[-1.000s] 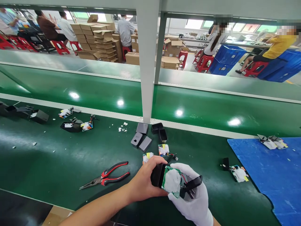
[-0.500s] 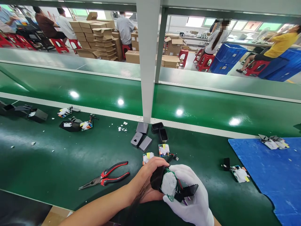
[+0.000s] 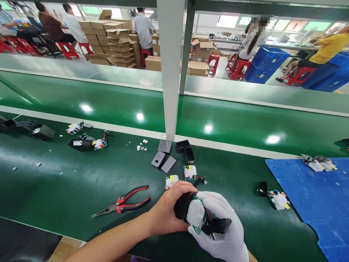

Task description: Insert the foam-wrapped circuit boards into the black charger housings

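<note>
The bare left hand (image 3: 170, 211) is wrapped around a black casing (image 3: 180, 208), held above the table (image 3: 131, 167) toward its near edge. The right hand (image 3: 227, 233), in a white glove, grips a circuit board (image 3: 196, 214) coated with white filler, along with a black end piece (image 3: 221, 225) joined to it by a red wire. The board meets the casing's mouth; how far it sits inside I cannot tell.

Just beyond the hands lie two more coated boards (image 3: 190, 172). Past those, closer to the table's far edge, three grey casings (image 3: 168, 165) and two open black casings (image 3: 189, 155) sit at the foot of a white post (image 3: 171, 91). Left of the hands, toward the near edge, red-handled pliers (image 3: 121, 208) lie with handles spread. White crumbs (image 3: 138, 147) dot the far edge; dark casings (image 3: 43, 132) stand by the far left corner. A blue sheet (image 3: 313, 200) covers the right end, with a loose board (image 3: 279, 200) beside its border.
</note>
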{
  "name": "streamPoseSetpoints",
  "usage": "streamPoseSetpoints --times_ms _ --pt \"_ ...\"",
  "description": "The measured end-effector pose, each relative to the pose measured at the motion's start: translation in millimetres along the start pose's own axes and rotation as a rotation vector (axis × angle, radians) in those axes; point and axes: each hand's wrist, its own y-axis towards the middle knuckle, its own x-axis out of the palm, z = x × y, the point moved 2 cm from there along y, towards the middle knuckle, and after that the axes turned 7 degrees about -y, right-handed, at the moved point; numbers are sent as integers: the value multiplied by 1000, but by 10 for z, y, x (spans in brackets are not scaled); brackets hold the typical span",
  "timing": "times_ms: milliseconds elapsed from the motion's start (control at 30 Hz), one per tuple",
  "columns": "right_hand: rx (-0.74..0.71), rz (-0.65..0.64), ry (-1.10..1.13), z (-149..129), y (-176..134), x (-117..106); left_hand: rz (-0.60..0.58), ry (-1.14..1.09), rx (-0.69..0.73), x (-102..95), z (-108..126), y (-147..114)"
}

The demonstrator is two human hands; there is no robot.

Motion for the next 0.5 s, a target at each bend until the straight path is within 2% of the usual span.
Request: streamPoseSetpoints --times_ms 167,500 --pt "-36 -10 -84 -24 21 -8 15 29 22 9 2 -3" --pt "-59 -5 -99 -19 -5 -34 18 18 35 3 3 -6"
